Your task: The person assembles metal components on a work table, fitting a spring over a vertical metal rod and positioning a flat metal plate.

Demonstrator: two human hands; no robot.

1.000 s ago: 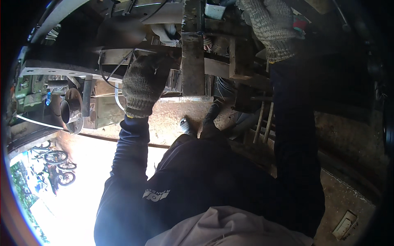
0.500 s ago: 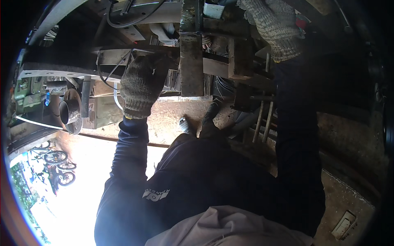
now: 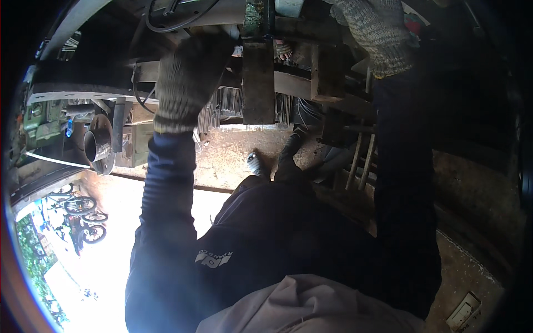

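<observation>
My left hand [image 3: 191,77], in a grey knitted work glove, reaches over the machine left of a thick upright metal bar [image 3: 259,83]. Its fingers fall in deep shadow and blur, so a grip cannot be made out. At the upper right is my right hand [image 3: 377,39], in a matching glove with a yellow cuff edge. Its fingertips run toward the top edge of the picture and are hidden. A small red part [image 3: 412,26] shows just beside that glove. Between the hands, dark metal beams [image 3: 292,83] cross behind the upright bar.
Below the beams stands a stack of thin metal strips [image 3: 226,105]. A round pipe flange [image 3: 100,145] and green machinery [image 3: 47,119] are at left. A dark cable [image 3: 183,26] loops at upper left. Part of another person's hand or foot [image 3: 283,50] shows behind the bar.
My left hand has moved farther away and slightly left, off the spot beside the thin wire loop. My right hand has shifted only slightly, and the whole view has tilted a little.
</observation>
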